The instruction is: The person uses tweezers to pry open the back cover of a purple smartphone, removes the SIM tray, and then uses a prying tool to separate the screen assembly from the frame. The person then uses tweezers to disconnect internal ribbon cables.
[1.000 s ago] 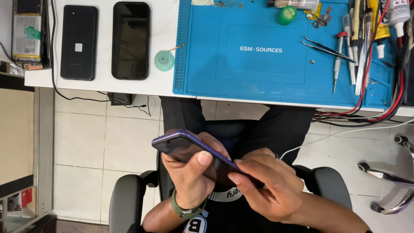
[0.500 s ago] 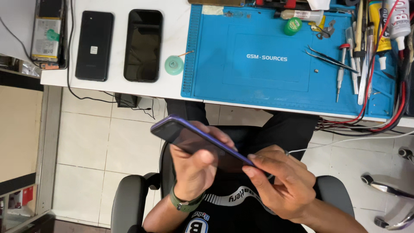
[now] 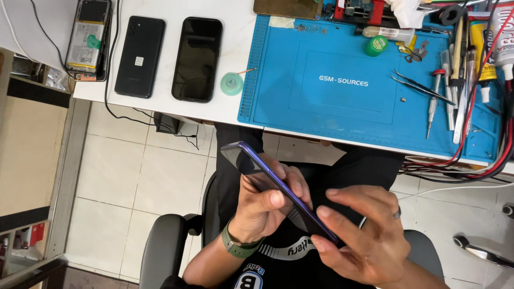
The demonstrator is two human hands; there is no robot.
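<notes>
A purple-edged phone (image 3: 251,163) with a dark screen is held tilted over my lap, its upper end pointing toward the desk. My left hand (image 3: 265,208) wraps around its middle from below, thumb lying on the screen. My right hand (image 3: 361,235) pinches the phone's lower end, fingers spread over its edge. A green band sits on my left wrist and a ring on a right finger.
A blue work mat (image 3: 348,85) lies on the white desk (image 3: 235,21), with tweezers (image 3: 420,85), screwdrivers and glue tubes at its right. Left of the mat are a green suction cup (image 3: 232,84), two black phones (image 3: 197,59) and an opened phone (image 3: 88,37). I sit on a black chair (image 3: 166,246) over a tiled floor.
The view has shifted down the desk. The phone has risen slightly toward the desk, and my right hand's fingers have spread further over its lower end.
</notes>
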